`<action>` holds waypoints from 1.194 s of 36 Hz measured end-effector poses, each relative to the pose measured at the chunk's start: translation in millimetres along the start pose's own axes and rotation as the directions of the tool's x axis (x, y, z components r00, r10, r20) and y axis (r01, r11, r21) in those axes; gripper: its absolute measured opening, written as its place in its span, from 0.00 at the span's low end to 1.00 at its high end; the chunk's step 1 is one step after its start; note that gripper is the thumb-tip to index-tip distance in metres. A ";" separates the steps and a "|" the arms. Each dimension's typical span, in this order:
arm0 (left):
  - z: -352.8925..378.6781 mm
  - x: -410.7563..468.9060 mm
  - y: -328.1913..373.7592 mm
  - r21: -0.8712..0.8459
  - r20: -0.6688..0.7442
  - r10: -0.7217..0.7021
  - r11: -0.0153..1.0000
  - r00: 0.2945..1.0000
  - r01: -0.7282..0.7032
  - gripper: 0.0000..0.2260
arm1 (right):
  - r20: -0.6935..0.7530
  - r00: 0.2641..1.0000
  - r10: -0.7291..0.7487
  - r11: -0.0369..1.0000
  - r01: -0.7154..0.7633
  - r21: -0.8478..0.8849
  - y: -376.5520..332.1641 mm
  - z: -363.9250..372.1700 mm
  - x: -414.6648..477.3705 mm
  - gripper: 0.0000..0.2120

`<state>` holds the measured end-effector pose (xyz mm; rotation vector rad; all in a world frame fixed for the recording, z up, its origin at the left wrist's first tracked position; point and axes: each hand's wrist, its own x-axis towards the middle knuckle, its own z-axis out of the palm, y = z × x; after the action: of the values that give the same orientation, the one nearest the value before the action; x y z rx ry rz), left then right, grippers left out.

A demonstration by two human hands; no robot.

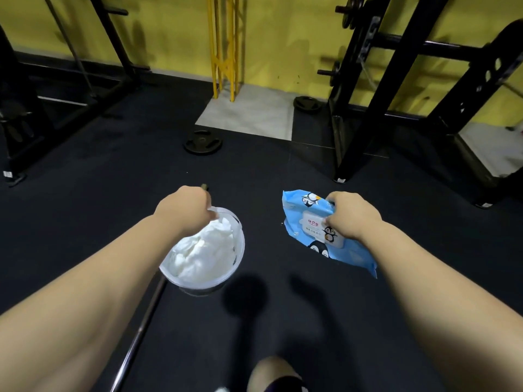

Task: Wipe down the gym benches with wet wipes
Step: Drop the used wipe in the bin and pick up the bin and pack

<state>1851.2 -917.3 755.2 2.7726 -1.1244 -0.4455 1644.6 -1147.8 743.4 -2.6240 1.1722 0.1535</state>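
My left hand (184,210) is curled over the far rim of a clear tub (210,282), gripping it. The tub, heaped with crumpled white wipes (203,250), sits at 5 o'clock of that hand. My right hand (353,216) is wrapped round the blue pack (301,210) near its flap. The pack is at 3 o'clock of the tub, apart from it. A plate (202,142) lies on the floor (99,222) at 12 o'clock.

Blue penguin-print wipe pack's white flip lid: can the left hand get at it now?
Probably not: the left hand grips the rim of the translucent plastic tub of white wipes, and the right hand, holding the blue pack, partly covers the white lid.
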 end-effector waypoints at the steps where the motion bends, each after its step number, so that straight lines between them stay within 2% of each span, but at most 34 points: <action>1: -3.7 16.5 -5.4 -0.014 0.000 0.002 1.000 1.000 -0.002 0.10 | 0.005 1.000 0.004 1.000 -0.004 0.000 -5.2 0.0 14.7 0.12; 8: -19.8 141.6 -38.5 -0.053 0.030 -0.014 0.998 0.999 0.016 0.11 | 0.051 0.999 0.012 0.999 -0.010 -0.042 -35.1 4.7 136.1 0.11; 15: -38.1 294.0 -50.8 -0.065 0.055 -0.038 0.997 0.998 0.041 0.09 | 0.065 0.998 -0.022 0.999 0.023 -0.024 -68.2 6.6 300.9 0.10; 19: -52.4 376.3 -50.4 -0.074 0.103 -0.042 0.996 0.994 0.050 0.09 | 0.069 0.997 -0.028 0.999 0.029 -0.022 -85.7 -5.2 389.3 0.10; 30: -98.4 578.6 -50.4 -0.134 0.117 -0.065 0.988 0.991 0.080 0.13 | 0.129 0.991 0.026 0.999 -0.024 -0.022 -114.9 -52.9 584.8 0.13; 37: -113.9 725.5 -48.6 -0.078 0.120 -0.020 0.996 0.993 0.030 0.13 | 0.126 0.988 0.089 0.992 -0.077 -0.095 -115.9 -61.6 713.1 0.10; 43: -138.1 852.4 -46.8 -0.027 0.197 0.004 1.000 0.980 0.002 0.13 | 0.095 0.988 0.120 0.988 -0.110 -0.106 -120.6 -83.1 825.2 0.09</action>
<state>2506.1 -1477.6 683.8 2.7527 -1.1491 -0.7446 2285.0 -1684.8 680.2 -2.5986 1.3134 0.3723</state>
